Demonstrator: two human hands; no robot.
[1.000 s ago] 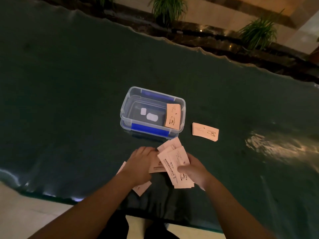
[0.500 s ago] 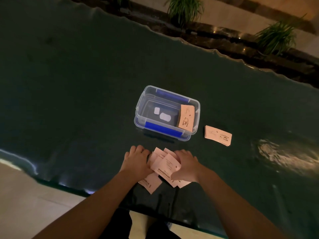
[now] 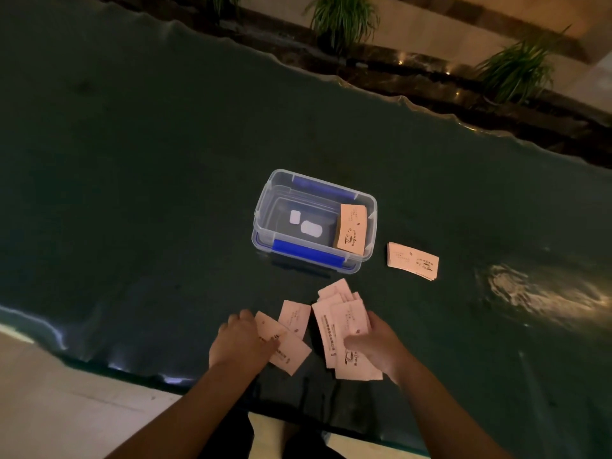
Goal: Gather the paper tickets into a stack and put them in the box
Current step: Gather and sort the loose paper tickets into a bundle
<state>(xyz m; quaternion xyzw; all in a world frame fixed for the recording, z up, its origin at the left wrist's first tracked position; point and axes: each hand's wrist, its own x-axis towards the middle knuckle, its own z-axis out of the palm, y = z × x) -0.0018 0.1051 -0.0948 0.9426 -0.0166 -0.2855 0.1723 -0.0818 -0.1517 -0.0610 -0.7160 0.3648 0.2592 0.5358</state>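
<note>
A clear plastic box (image 3: 261, 223) with blue clips stands mid-table, a stack of pale pink tickets (image 3: 351, 234) leaning against its right inner wall. Another small ticket stack (image 3: 412, 260) lies on the table just right of the box. My right hand (image 3: 377, 346) grips a fanned bunch of tickets (image 3: 341, 321) near the table's front edge. My left hand (image 3: 240, 339) presses on two loose tickets (image 3: 291, 352) lying flat beside that bunch.
The dark green table (image 3: 132, 193) has a wavy glossy rim; its front edge runs just below my hands. Potted plants (image 3: 344, 18) and a dark ledge stand beyond the far edge. A bright reflection (image 3: 536, 293) lies at right.
My hands have parted: the right one has lifted a fanned bunch of tickets to the right, and the left has slid two tickets out to the left.
</note>
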